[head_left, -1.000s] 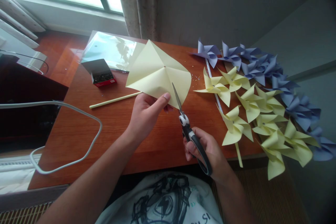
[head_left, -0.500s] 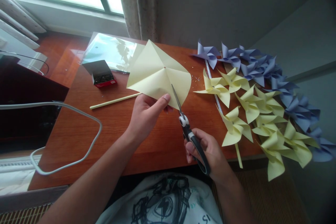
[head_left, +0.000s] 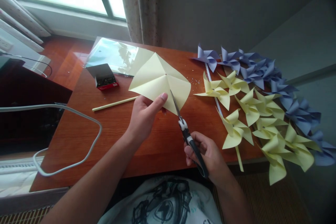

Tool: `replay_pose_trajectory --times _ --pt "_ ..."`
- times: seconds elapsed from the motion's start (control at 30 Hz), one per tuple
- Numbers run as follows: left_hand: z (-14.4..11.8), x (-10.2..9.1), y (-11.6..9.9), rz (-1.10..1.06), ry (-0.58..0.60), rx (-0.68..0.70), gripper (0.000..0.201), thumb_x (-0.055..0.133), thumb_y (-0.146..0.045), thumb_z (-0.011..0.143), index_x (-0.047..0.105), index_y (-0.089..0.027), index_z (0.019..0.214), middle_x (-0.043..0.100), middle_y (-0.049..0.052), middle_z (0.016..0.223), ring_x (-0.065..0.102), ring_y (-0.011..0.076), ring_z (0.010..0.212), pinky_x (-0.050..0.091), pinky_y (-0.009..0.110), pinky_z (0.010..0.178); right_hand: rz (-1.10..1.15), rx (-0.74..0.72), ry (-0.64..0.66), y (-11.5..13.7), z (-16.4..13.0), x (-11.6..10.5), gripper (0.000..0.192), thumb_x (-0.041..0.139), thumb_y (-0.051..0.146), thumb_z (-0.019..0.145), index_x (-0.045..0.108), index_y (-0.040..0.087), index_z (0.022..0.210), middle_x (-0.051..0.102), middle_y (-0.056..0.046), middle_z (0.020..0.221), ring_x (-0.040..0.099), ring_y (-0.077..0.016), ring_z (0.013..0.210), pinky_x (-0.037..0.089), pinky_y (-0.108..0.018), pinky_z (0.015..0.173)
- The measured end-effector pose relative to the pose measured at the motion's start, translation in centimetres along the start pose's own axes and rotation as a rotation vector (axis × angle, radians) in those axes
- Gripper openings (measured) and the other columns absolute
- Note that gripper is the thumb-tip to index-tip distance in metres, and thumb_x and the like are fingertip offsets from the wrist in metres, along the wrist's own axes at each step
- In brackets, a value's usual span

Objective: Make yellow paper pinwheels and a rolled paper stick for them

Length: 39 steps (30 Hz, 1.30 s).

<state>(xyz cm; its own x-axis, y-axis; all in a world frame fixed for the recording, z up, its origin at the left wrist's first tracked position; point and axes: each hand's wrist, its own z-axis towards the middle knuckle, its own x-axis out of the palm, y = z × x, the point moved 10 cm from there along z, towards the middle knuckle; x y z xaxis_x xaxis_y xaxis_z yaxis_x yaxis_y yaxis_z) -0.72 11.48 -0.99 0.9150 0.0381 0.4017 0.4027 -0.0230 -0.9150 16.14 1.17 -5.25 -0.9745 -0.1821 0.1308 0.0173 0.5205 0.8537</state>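
A pale yellow sheet of paper (head_left: 149, 80), creased along its diagonals with a small dark spot at its centre, is raised over the table. My left hand (head_left: 144, 112) pinches its near edge, thumb on top and fingers beneath. In my right hand (head_left: 203, 150) is a pair of scissors (head_left: 187, 134) with black, grey and white handles. Their blades lie along the crease running from the near corner towards the centre, and look nearly closed. Below the paper, a yellow stick (head_left: 114, 104) lies on the table, its right end hidden behind my left hand.
Yellow pinwheels (head_left: 249, 106) and purple pinwheels (head_left: 253, 73) crowd the table's right side. An open small red and black box (head_left: 106, 83) holds dark bits, beside a clear plastic sleeve (head_left: 112, 54). A white cable (head_left: 97, 136) loops over the wooden table (head_left: 105, 154) at left.
The scissors and the paper have shifted slightly, and the blades look more closed along the crease. Both hands keep their holds. The whole view has moved a little.
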Motion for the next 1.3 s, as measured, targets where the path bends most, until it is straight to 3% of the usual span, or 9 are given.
replay_pose_trajectory --times 0.53,0.77,1.17,1.3 --pt "-0.2 0.0 0.7 0.055 0.01 -0.044 0.017 0.076 -0.031 0.083 0.071 -0.015 0.084 0.067 0.001 0.075 0.058 0.0117 0.063 0.048 0.022 0.055 0.068 -0.064 0.062 -0.2 0.0 0.8 0.045 0.079 0.056 0.078 0.057 0.017 0.086 0.057 0.003 0.068 0.057 -0.0079 0.054 0.044 -0.019 0.053" --pt "-0.4 0.2 0.8 0.049 0.017 -0.044 0.016 0.076 -0.031 0.084 0.071 -0.016 0.084 0.068 0.0 0.074 0.059 0.0116 0.062 0.048 0.022 0.055 0.058 -0.122 0.09 0.8 0.0 1.3 0.047 0.071 0.061 0.082 0.057 0.017 0.09 0.055 0.001 0.072 0.055 -0.0103 0.058 0.043 -0.022 0.055" --pt "-0.6 1.0 0.6 0.06 0.053 -0.06 0.016 0.077 -0.03 0.084 0.071 -0.015 0.086 0.069 0.0 0.076 0.059 0.0092 0.063 0.048 0.018 0.055 0.013 -0.128 0.073 1.3 0.4 0.9 0.045 0.071 0.059 0.082 0.055 0.017 0.089 0.054 0.0 0.074 0.055 -0.0115 0.061 0.044 -0.024 0.059" --pt "-0.8 1.2 0.4 0.058 0.063 -0.06 0.022 0.079 -0.029 0.08 0.073 -0.015 0.096 0.071 0.001 0.081 0.062 0.011 0.067 0.049 0.018 0.055 0.015 -0.14 0.057 1.6 0.4 1.0 0.045 0.071 0.059 0.082 0.056 0.018 0.088 0.054 0.0 0.073 0.055 -0.0115 0.061 0.044 -0.024 0.06"
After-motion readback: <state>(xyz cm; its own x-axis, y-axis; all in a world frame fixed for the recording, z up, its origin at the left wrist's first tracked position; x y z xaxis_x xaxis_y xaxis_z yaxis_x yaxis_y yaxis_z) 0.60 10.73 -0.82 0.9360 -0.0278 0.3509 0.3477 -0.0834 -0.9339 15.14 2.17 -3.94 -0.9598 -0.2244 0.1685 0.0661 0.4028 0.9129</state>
